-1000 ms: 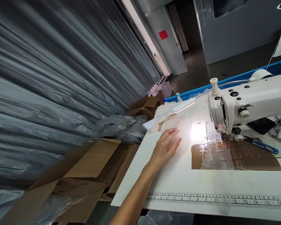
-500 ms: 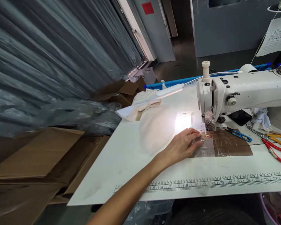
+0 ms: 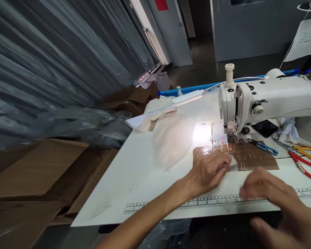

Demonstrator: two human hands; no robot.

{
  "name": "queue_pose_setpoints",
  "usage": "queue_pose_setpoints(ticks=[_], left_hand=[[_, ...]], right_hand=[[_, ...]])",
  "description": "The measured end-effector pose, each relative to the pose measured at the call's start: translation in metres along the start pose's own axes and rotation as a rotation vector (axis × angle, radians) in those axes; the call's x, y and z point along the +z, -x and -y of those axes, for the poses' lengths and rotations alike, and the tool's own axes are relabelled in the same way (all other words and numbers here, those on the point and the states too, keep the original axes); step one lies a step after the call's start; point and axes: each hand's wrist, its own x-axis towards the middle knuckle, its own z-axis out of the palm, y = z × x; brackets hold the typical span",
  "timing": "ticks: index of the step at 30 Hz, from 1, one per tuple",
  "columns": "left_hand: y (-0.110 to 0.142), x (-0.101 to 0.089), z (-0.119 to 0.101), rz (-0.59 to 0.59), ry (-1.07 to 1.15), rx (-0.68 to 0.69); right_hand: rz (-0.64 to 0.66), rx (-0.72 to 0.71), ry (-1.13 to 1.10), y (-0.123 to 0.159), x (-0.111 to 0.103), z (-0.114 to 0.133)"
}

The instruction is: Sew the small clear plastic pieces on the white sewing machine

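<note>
My left hand (image 3: 211,170) is closed on a piece of thin white fabric (image 3: 233,164), which is crumpled and mostly hidden by the fingers. It is over the front part of a shiny brown sheet (image 3: 251,157) marked with small red spots. My right hand (image 3: 280,204) is above the front edge of the table, to the right of my left hand. It is blurred, its thumb and fingers apart and nothing between them. Behind both hands is the white sewing machine (image 3: 277,100), its presser foot (image 3: 231,139) at the rear edge of the brown sheet.
Blue thread snips (image 3: 265,148) lie right of the needle; red-handled scissors (image 3: 303,166) and a yellow-handled tool (image 3: 308,150) are farther right. A lamp (image 3: 188,98) lights the table (image 3: 124,180). Folded cloth (image 3: 155,119) is at the back left. Cardboard boxes (image 3: 36,169) stand left.
My left hand has drawn the thin white fabric from beside the presser foot toward the front, uncovering the brown sheet's left part. My right hand has come into view at the lower right.
</note>
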Motion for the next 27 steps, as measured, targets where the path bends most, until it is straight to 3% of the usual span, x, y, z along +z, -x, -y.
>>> queue_pose_setpoints(ticks=[2, 4, 8, 11, 14, 20, 23, 27], left_hand=[[0.003, -0.005, -0.022, 0.082, 0.11, 0.004], [0.005, -0.009, -0.039, 0.093, 0.157, -0.028], [0.007, -0.02, -0.048, -0.043, 0.16, -0.143], [0.01, -0.029, -0.039, -0.108, 0.119, -0.224], [0.014, -0.036, -0.025, -0.16, 0.105, -0.374], [0.025, -0.039, 0.02, -0.173, -0.008, -0.591], [0.026, -0.041, 0.047, -0.112, -0.356, -0.529], [0.016, -0.045, 0.061, -0.08, -0.615, -0.263]], right_hand=[[-0.06, 0.013, -0.023, -0.013, 0.005, -0.012], [-0.018, 0.034, -0.093, -0.02, 0.011, -0.018], [0.09, 0.221, -0.23, -0.024, 0.02, -0.021], [0.261, 0.457, -0.347, -0.025, 0.021, -0.025], [0.379, 0.558, -0.407, -0.027, 0.019, -0.035], [0.26, 0.538, -0.016, -0.047, 0.007, -0.07], [0.158, 0.495, 0.196, -0.055, -0.001, -0.086], [0.034, 0.494, 0.302, -0.055, -0.005, -0.1]])
